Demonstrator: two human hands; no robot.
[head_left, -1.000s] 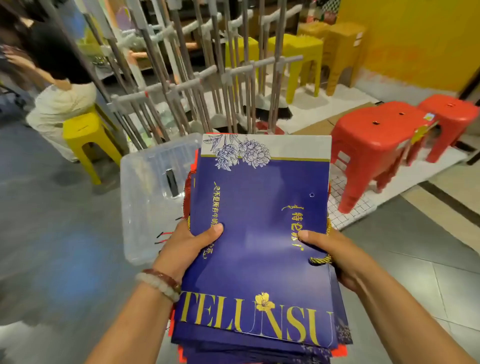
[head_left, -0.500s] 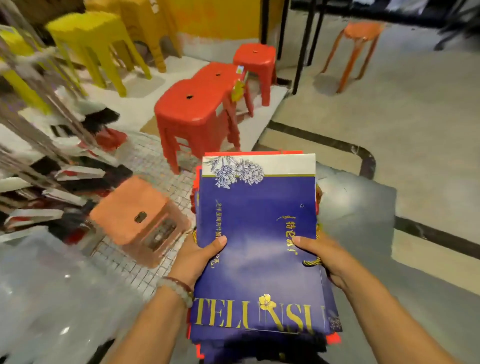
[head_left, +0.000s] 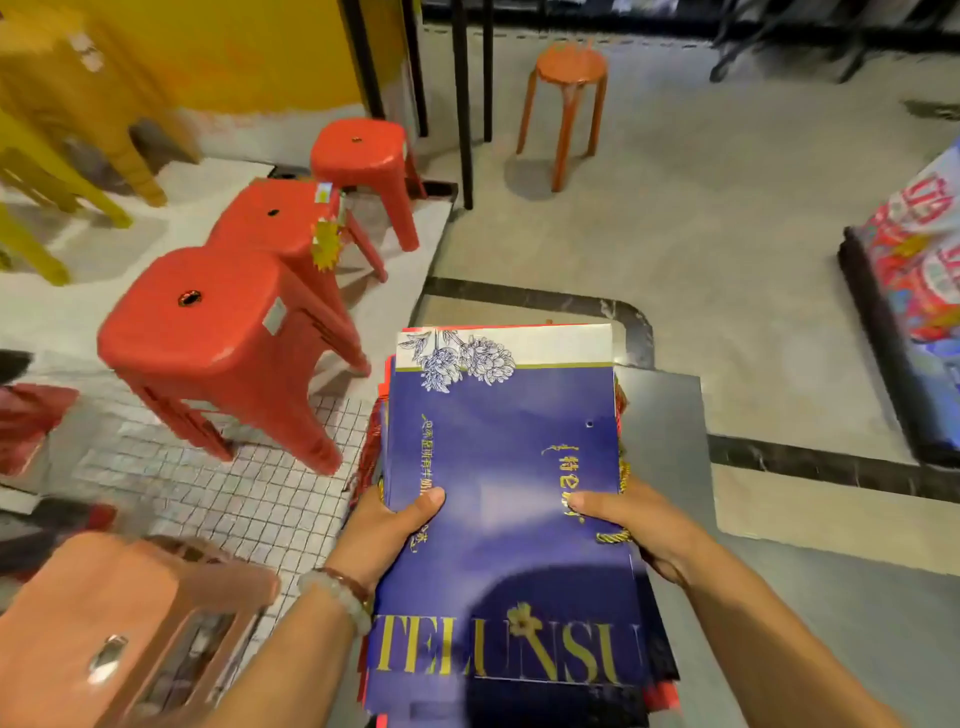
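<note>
left grip (head_left: 387, 525), right grip (head_left: 639, 519): both clasp stack of flat blue gold-lettered paper bags (head_left: 498, 457) | we hold it level, thumbs pressing on top

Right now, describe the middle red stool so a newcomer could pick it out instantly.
From the yellow wall at upper left, a row of three red square-topped plastic stools runs toward the camera, left of the stack of blue bags. The middle red stool stands between the far stool and the near stool. It alone has a yellow starburst tag hanging at its right edge.
</note>
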